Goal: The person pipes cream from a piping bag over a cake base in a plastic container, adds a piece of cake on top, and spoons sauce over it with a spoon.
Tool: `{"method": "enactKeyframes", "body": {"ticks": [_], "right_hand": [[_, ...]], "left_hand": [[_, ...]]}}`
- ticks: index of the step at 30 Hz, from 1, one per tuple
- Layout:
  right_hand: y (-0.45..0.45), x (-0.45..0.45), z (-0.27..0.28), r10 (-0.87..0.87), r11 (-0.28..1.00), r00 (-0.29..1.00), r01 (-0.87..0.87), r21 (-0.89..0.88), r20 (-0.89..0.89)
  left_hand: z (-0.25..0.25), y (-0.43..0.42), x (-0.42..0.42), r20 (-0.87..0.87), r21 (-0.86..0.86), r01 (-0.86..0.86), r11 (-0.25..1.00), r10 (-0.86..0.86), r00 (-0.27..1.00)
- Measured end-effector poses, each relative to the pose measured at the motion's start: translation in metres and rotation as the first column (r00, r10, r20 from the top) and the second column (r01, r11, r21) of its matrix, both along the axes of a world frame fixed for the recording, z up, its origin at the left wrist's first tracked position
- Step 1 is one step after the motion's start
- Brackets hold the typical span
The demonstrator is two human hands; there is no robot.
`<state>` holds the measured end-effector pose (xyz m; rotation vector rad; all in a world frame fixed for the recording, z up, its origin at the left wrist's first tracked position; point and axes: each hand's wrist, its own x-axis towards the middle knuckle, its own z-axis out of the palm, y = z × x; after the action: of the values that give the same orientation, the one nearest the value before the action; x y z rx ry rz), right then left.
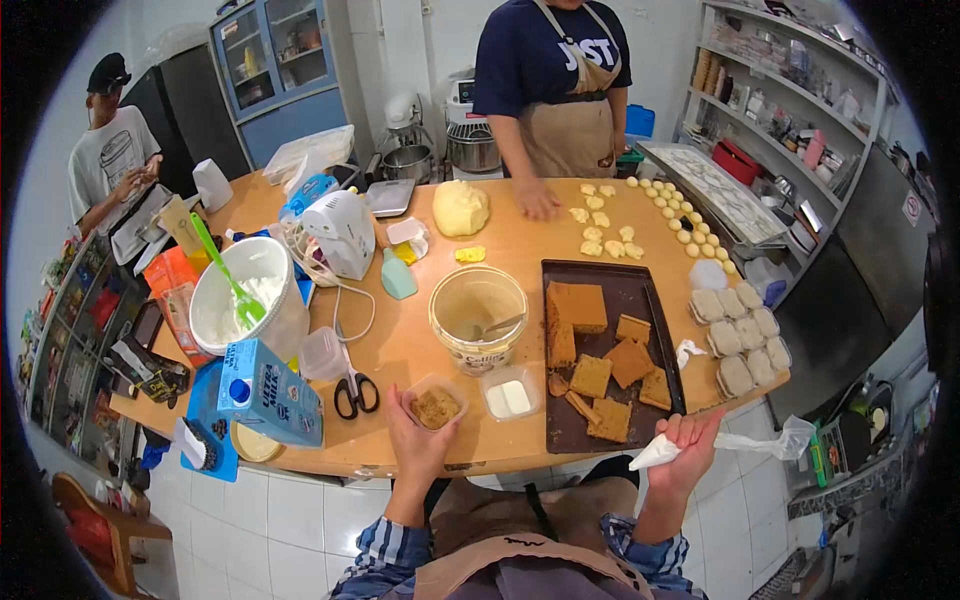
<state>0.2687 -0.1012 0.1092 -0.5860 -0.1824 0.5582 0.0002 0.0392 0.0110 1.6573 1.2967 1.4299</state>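
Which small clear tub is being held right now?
The brown-filled tub, in the left hand; the white-filled tub and the one beside the scissors are on the table.

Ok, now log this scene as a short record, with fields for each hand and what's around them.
Left hand: holds a clear cup with brown cake inside
Right hand: grips a white piping bag
Beside cup: scissors, square tub
Dark tray: cake pieces
Left side: milk carton, white bowl, green spatula
Far side: dough ball, co-worker's hand, dough pieces
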Motion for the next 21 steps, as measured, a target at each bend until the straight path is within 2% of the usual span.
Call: {"method": "enactKeyframes", "body": {"ticks": [1,4,7,10,13,16,17,18,21], "right_hand": [[0.001,-0.002,0.001,0.008,1.0,1.0,-0.008,0.005,0.004],[0.003,-0.005,-0.001,0.087,0.994,0.994,-0.091,0.067,0.059],[0.009,-0.018,0.007,0.181,0.968,0.972,-0.203,0.146,0.151],[0.018,-0.033,0.018,0.184,0.971,0.973,-0.202,0.129,0.138],[0.027,-0.047,0.027,0.123,0.981,0.961,-0.156,0.117,0.247],[0.03,-0.055,0.031,0.044,0.995,0.926,-0.076,0.071,0.375],[0.032,-0.061,0.036,0.007,0.999,0.913,-0.026,0.04,0.408],[0.032,-0.065,0.038,-0.028,1.0,0.897,0.025,0.011,0.442],[0.026,-0.06,0.036,0.066,0.997,0.856,-0.083,0.01,0.513]], "left_hand": [[0.004,-0.003,0.0,0.012,-0.001,0.023,1.0,-0.023,1.0],[0.016,-0.024,0.006,0.23,-0.032,0.144,0.989,-0.133,0.964],[0.021,-0.044,0.016,0.271,-0.035,0.263,0.964,-0.244,0.931],[0.034,-0.066,0.034,0.425,-0.057,0.483,0.874,-0.417,0.804],[0.041,-0.076,0.049,0.31,-0.006,0.598,0.802,-0.567,0.764],[0.049,-0.082,0.058,0.049,0.084,0.606,0.791,-0.61,0.791],[0.037,-0.082,0.065,0.152,0.111,0.651,0.751,-0.66,0.736],[0.035,-0.083,0.065,0.118,0.084,0.656,0.75,-0.661,0.741],[0.031,-0.085,0.065,0.061,0.027,0.666,0.746,-0.666,0.744]]}}
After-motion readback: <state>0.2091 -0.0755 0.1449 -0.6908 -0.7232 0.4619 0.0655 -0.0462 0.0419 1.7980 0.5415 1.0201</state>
